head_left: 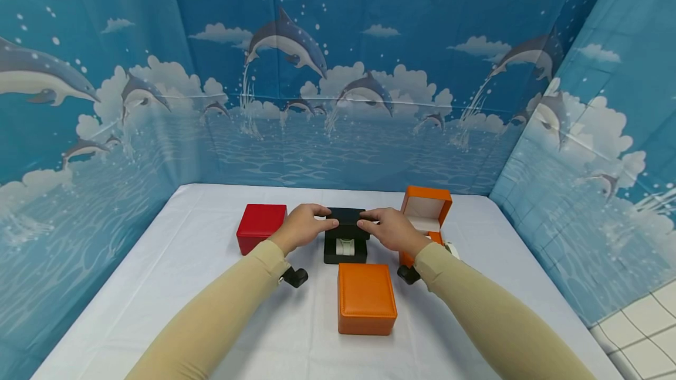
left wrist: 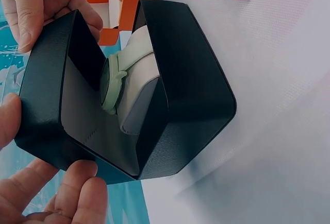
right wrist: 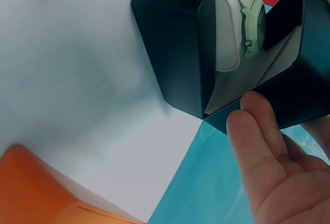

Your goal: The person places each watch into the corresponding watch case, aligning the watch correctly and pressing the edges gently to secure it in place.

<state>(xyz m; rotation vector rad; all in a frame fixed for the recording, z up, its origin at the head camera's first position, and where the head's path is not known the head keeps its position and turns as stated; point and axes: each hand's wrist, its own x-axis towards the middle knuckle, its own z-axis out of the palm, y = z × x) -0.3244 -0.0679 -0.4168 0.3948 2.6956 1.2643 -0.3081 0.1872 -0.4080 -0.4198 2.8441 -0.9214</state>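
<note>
A black watch box (head_left: pixel 345 255) stands partly open in the middle of the table. Its lid (head_left: pixel 347 224) is tilted up, and both hands hold it from opposite sides. My left hand (head_left: pixel 305 226) grips the lid's left side between thumb and fingers. On the right side my right hand (head_left: pixel 393 228) does the same. Inside the box a pale green watch (left wrist: pixel 114 82) is wrapped round a light cushion (left wrist: pixel 142 98). The right wrist view also shows this watch (right wrist: pixel 252 26) between base and lid.
Left of the black box sits a closed red box (head_left: pixel 261 221). A closed orange box (head_left: pixel 367 298) stands in front. To the right, an open orange box (head_left: pixel 429 193) is partly behind the right hand, with a whitish item (head_left: pixel 451 249) beside it. A dolphin-print curtain (head_left: pixel 338 151) borders the table.
</note>
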